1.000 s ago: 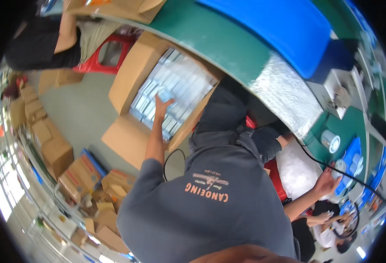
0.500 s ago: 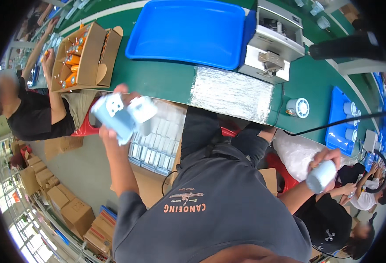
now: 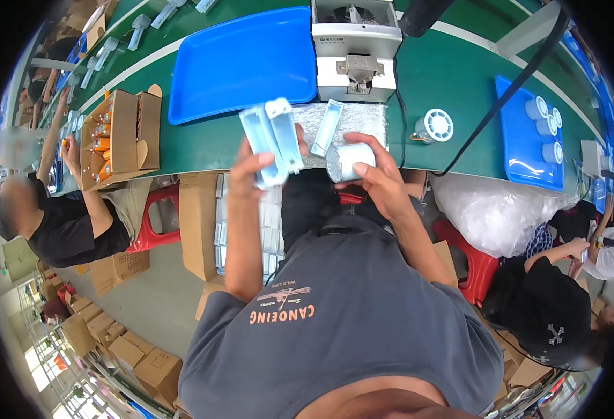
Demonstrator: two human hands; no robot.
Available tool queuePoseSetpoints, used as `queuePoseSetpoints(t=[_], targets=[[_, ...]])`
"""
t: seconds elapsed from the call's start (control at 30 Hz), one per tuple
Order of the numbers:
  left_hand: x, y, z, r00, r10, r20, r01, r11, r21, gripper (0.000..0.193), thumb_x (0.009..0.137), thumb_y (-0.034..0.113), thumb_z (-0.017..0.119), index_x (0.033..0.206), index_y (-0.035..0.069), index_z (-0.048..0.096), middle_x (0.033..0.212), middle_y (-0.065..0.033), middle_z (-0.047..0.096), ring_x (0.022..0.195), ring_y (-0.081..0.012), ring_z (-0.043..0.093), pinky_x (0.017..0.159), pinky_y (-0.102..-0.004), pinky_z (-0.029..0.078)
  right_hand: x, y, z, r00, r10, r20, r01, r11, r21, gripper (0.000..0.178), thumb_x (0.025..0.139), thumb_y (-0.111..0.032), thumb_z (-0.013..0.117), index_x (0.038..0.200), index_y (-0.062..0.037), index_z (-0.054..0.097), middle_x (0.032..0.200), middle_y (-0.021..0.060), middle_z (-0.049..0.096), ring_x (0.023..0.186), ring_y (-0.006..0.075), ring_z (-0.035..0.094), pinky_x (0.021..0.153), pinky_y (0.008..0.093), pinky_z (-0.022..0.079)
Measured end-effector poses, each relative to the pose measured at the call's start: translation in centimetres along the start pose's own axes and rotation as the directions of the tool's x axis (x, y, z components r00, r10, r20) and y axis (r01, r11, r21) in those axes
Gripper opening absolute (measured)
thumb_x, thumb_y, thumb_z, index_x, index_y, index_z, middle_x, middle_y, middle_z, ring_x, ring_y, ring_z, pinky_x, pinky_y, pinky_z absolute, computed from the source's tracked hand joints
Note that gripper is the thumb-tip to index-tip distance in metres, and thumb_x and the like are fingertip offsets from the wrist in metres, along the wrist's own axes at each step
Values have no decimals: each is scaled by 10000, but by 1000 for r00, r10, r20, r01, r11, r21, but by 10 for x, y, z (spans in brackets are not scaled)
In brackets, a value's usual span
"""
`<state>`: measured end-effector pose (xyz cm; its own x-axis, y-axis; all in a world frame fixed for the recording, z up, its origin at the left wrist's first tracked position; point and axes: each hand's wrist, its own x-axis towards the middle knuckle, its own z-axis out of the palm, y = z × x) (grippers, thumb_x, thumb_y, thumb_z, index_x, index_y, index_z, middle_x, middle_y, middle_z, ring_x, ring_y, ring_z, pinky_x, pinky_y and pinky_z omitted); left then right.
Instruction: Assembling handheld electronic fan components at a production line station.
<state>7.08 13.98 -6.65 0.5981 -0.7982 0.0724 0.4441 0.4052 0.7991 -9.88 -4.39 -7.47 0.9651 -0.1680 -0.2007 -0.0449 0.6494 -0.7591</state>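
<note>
My left hand (image 3: 254,171) grips two pale blue plastic trays (image 3: 272,140) held upright in front of my chest. A white cylindrical part (image 3: 345,160) sits in my right hand (image 3: 376,178), its round end turned toward me. Just beyond both hands, another pale blue tray (image 3: 326,127) lies on a silver foil mat (image 3: 352,120) at the near edge of the green bench (image 3: 446,77).
A large blue tray (image 3: 244,66) and a grey machine (image 3: 356,45) stand behind the mat. A white round fan part (image 3: 434,126) and a blue tray with white cylinders (image 3: 530,133) lie to the right. People sit on both sides; an open carton (image 3: 122,136) stands left.
My view swung up from the floor cartons to the bench. My left hand brought the blue trays from the left, and my right hand brought the white cylinder in from the right.
</note>
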Motion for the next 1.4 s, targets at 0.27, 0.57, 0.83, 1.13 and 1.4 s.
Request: queuePoseSetpoints(t=[0.27,0.57,0.83,1.13,1.4], targets=[[141,69,-52,947,153,-282,287,-11,958,815,685,331,864,1310,-26,482,1017,-209,703,885,-330,712,772,-402,583,0,-35,4,879,-466,103,340,460,-820,538,805,-34,720,1296,-44,501,1198,126,572,1130,280,593,943,383,493],[95,38,-2,811,582,62,171,-336,926,690,778,414,828,1255,10,537,1214,-230,575,1046,-392,623,862,-472,517,11,-32,-1,863,-465,198,272,98,-957,521,834,-244,749,1292,-95,552,1236,132,568,1146,361,567,917,440,499],[5,-43,39,888,450,-91,52,99,994,389,798,150,804,1119,43,613,1025,-135,667,966,-309,648,856,-409,491,31,-20,-1,784,-614,86,322,284,-903,393,812,-129,778,1157,-26,623,1078,140,656,992,309,660,875,346,505],[36,-14,42,901,152,-406,-196,978,-69,320,1032,262,580,1259,49,504,1154,-128,615,1052,-249,607,948,-394,494,41,-13,9,843,-505,-183,357,781,-512,142,893,-11,713,1031,20,722,984,57,720,928,109,656,846,249,506],[63,-31,51,885,300,-356,-354,931,-95,308,1029,209,582,1287,99,456,1033,-48,549,942,-175,532,882,-359,441,44,-15,17,785,-619,28,413,489,-768,104,822,-17,745,924,6,743,832,109,707,759,208,688,696,298,513]])
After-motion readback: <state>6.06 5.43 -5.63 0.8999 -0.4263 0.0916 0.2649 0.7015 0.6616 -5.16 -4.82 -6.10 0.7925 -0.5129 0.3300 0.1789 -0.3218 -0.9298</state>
